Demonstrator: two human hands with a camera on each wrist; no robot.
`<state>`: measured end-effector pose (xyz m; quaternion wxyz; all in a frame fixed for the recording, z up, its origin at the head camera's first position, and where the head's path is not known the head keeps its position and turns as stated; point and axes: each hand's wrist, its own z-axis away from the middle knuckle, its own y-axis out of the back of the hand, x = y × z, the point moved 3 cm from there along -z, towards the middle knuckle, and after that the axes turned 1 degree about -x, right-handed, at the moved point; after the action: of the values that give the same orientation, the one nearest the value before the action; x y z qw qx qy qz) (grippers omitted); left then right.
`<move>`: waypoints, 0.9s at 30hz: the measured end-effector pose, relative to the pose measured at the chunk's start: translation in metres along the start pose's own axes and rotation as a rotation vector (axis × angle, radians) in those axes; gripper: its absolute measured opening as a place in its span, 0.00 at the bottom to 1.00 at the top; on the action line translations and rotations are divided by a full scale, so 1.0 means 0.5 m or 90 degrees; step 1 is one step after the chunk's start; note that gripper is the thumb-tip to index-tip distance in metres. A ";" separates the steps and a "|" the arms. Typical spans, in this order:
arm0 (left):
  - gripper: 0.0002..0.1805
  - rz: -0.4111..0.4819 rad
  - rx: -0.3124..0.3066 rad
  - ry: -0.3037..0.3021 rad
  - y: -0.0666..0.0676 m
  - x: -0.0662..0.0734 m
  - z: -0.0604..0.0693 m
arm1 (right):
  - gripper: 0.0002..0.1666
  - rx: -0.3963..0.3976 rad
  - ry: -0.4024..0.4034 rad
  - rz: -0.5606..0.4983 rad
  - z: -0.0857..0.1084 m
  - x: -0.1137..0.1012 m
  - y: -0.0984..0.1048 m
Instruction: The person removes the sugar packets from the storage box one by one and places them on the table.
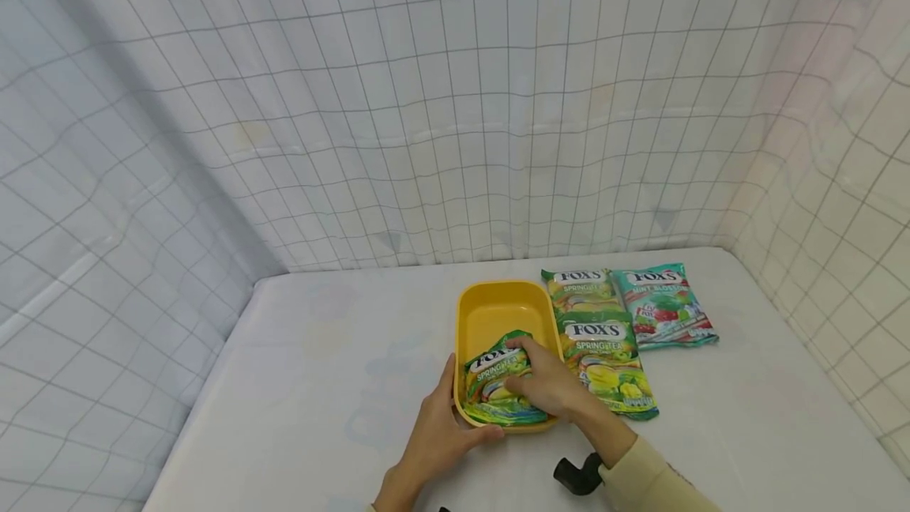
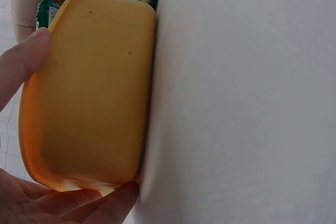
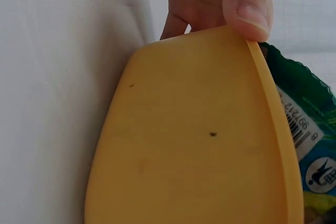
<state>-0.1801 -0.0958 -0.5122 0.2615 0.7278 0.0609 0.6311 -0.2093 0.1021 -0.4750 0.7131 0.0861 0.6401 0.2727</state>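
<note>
A green bag of Fox's Spring Tea candy (image 1: 490,385) lies partly inside a yellow plastic tub (image 1: 465,314), in its near half. My right hand (image 1: 547,382) reaches over the tub's right side and grips the bag, thumb and fingers bent on its front. At the tub's near left corner, my left hand (image 1: 441,429) holds the tub, with the thumb on the near wall and the fingers round the left wall. The left wrist view shows that thumb (image 2: 31,56) pressed at the rim. In the right wrist view, the bag's barcode edge (image 3: 302,124) sticks up past the rim.
Right of the tub lie two more green Spring Tea candy bags (image 1: 604,366), one behind the other. A teal Mint Blossom candy bag (image 1: 664,306) lies beside them. A black bent tube-like piece (image 1: 576,476) sits near my right sleeve. White grid-lined cloth walls (image 1: 426,101) enclose the table.
</note>
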 end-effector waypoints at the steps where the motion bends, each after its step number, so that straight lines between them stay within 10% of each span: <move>1: 0.70 0.003 -0.001 0.001 -0.001 0.000 0.000 | 0.32 0.004 0.001 -0.003 0.001 0.000 -0.001; 27: 0.70 0.011 0.003 0.008 0.000 0.005 -0.001 | 0.36 0.155 0.042 -0.123 -0.004 0.007 0.017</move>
<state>-0.1802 -0.0945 -0.5100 0.2537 0.7250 0.0575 0.6378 -0.2136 0.1103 -0.4742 0.6989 0.1011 0.6968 0.1256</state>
